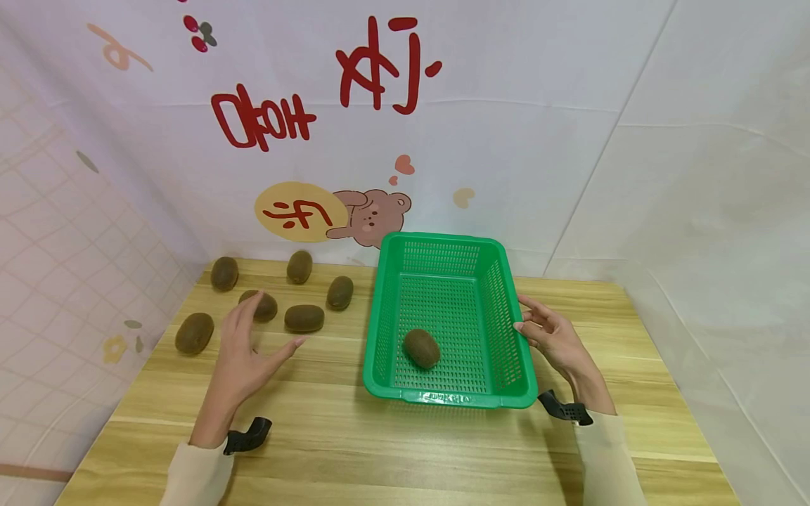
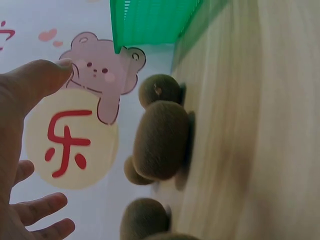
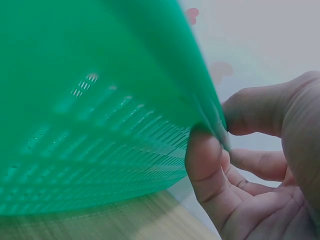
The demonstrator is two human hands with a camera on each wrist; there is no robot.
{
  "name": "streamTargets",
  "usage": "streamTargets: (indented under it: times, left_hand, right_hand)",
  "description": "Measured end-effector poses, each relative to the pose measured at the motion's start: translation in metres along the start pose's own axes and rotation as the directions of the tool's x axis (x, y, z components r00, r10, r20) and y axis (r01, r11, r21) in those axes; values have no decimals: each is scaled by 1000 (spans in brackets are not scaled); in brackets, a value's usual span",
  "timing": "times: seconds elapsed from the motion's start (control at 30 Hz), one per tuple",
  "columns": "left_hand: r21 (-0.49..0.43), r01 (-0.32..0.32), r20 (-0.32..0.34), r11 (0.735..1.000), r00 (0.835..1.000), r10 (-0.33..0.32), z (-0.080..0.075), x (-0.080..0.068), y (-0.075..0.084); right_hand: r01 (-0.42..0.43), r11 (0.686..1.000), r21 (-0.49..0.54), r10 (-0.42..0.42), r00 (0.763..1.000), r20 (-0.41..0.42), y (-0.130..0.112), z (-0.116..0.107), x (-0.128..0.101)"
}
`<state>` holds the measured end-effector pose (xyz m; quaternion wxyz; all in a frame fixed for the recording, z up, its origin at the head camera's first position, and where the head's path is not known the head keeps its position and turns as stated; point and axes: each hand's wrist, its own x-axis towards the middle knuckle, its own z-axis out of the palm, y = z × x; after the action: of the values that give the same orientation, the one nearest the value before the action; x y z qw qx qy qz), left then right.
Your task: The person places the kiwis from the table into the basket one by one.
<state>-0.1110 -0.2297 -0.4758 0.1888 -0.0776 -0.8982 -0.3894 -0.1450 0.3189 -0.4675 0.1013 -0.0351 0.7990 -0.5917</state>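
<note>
— Looking down from the head, we see a wooden table [image 1: 405, 450] against a white printed backdrop [image 1: 506, 140]; our left hand [image 1: 243, 351] hovers spread above the kiwis [image 1: 304, 318], holding nothing.

— Our right hand [image 1: 553, 341] steadies the green basket [image 1: 515, 330], one kiwi inside [image 1: 422, 348].

— At the left wrist, kiwis [image 2: 161, 140] sit just beside open fingers [image 2: 42, 207].

— Only the right wrist shows our thumb [image 3: 207, 165] and fingers pinching the rim [image 3: 212, 125].

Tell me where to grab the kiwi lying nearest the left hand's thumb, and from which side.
Take that kiwi across its narrow middle, coming from above. It lies on its side with its long axis left to right, and the left hand hovers open just in front; neighbouring kiwis crowd its ends, not its top.
</note>
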Motion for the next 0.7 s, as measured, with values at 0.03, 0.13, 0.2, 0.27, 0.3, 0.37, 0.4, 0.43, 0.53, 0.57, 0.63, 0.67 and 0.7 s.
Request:
streamTargets:
  times: [0.03,0.13,0.2,0.27,0.3,0.37,0.4,0.43,0.53,0.57,0.63,0.67,0.7]
  left_hand:
    - [-1,7,1,1000,1000,-7,-1,-2,-2]
    - [4,30,3,1000,1000,-30,-4,-9,-7]
    - [8,51,-1,999,999,-51,-5,-13,-10]
    - [10,75,-4,997,997,-75,-6,-18,-14]
    - [9,88,-6,996,996,-88,-7,-21,-15]
    - [8,112,-11,994,994,-112,-8,-25,-19]
    - [9,123,-10,992,992,-123,-8,-28,-20]
    - [6,133,-7,991,991,-133,-9,-30,-22]
    - [-2,164,4,986,986,-164,-10,-34,-26]
    - [-5,175,10,985,984,-175,-11,-36,-27]
    - [-9,196,21,981,981,-195,-12,-39,-30]
    - [-11,206,26,979,978,-205,-12,-41,-31]
    - [-11,215,30,977,976,-214,-13,-42,-32]
  right_hand:
    - [0,1000,1,0,1000,0,0,0,0]
    - [1,1000,1,-1,1000,-5,0,0,0]
    - [5,1000,-1,-5,1000,-8,0,0,0]
    - [9,1000,1,-9,1000,-8,0,0,1]
    - [11,1000,4,-11,1000,-7,1,0,1]
    - [15,1000,7,-15,1000,-3,1,0,1]
    - [16,1000,9,-16,1000,-1,1,1,1]
    - [16,1000,15,-16,1000,0,1,0,1]
    - [16,1000,27,-16,1000,3,1,0,1]
    - [16,999,30,-16,1000,3,1,-1,1]
    - [16,999,36,-16,1000,4,1,-1,1]
    - [15,999,38,-16,1000,5,1,-1,0]
    - [15,999,40,-15,1000,4,1,-1,0]
